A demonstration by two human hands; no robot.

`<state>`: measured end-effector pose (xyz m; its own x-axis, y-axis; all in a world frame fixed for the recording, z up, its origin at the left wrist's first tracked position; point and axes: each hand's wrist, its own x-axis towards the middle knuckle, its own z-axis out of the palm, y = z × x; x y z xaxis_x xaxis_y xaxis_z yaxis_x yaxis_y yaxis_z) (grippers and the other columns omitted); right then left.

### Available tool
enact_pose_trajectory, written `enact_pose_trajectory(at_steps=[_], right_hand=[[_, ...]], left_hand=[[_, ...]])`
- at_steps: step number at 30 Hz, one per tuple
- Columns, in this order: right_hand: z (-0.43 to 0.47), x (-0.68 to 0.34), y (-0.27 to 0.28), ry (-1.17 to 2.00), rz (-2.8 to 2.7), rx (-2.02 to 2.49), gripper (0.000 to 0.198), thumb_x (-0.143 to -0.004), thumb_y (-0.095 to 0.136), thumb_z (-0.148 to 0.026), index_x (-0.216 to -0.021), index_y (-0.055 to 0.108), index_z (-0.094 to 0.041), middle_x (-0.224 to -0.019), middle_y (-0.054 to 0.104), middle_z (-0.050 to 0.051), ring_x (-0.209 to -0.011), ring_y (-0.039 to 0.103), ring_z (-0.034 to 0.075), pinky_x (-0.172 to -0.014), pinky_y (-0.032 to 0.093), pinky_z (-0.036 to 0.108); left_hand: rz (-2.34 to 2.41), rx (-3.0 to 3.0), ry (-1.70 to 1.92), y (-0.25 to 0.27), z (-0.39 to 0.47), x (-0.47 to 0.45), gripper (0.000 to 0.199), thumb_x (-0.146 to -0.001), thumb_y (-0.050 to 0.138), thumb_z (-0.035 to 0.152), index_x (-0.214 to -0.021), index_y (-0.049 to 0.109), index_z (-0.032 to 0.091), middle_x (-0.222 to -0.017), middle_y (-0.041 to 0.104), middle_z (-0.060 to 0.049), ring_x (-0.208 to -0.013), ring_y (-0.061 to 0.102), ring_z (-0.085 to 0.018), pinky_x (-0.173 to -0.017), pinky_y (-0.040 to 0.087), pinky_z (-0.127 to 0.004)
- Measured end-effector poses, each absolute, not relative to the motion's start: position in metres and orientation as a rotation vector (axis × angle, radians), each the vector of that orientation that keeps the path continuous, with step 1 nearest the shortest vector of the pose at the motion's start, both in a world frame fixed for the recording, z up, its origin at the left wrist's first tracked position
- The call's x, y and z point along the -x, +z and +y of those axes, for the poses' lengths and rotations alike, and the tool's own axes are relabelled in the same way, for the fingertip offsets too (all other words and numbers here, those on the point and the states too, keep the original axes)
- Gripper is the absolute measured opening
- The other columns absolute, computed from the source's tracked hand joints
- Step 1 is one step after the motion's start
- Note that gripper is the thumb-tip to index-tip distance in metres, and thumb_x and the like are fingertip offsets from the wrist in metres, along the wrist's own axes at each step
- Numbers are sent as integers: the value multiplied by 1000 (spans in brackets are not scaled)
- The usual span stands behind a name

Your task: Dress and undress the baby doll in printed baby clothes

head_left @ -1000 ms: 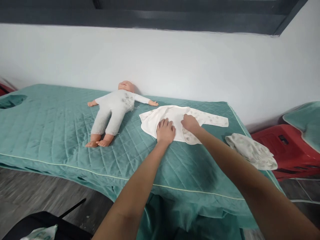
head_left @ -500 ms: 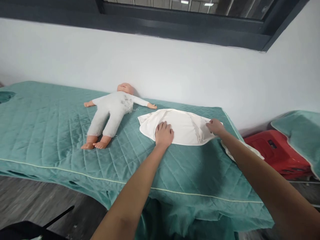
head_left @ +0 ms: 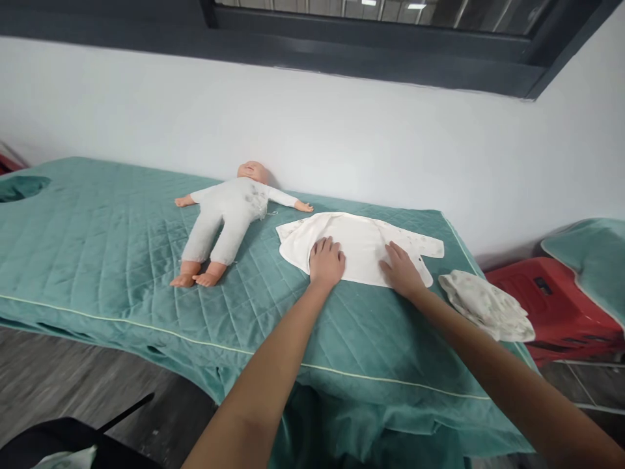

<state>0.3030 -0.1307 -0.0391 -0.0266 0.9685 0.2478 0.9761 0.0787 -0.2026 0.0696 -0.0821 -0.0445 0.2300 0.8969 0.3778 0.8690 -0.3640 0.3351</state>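
A small white baby shirt (head_left: pixel 362 242) lies spread on the green quilted bed cover (head_left: pixel 351 332), one sleeve stretched out to the right. My left hand (head_left: pixel 327 262) rests on its left part with the fingers lying on the cloth. On its right part lies my right hand (head_left: pixel 401 268), fingers extended and a little apart. To the left of the shirt a baby doll (head_left: pixel 227 212) in a whitish cloth body lies on its back, arms spread, head by the wall. A bunched white patterned cloth (head_left: pixel 486 303) sits at the bed's right edge.
Behind the bed stands a white wall (head_left: pixel 390 143) under a dark window frame (head_left: pixel 366 62). Off the right end are a red plastic object (head_left: pixel 561 299) and another green cover (head_left: pixel 590 254). A dark hole (head_left: pixel 22 187) shows in the cover at far left.
My right hand has let go of the shirt's right end and moved left onto its body. The right sleeve now lies flat. My left hand stays on the cloth; the view has shifted slightly.
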Motion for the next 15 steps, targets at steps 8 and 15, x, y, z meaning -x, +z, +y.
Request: enact_pose_trajectory(at_steps=[8,15], right_hand=[[-140,-282,-35,-156,-2002,2076,53,-99,34,-34,-144,45,-10,-159,36,19,-148,30,32,-118,30,53],[-103,-218,-24,-91,-2129,1883,53,-99,32,-30,-147,42,-8,-158,36,19,-147,31,29,-119,29,47]], left_hand=[[1720,-2412,812,-43,-83,-68,32,-95,45,28,-118,66,20,-145,56,-8,-137,46,-25,-117,34,-47],[1709,-2413,846,-45,-82,-68,31,-95,44,24,-119,64,20,-143,58,-7,-137,47,-24,-118,32,-45]])
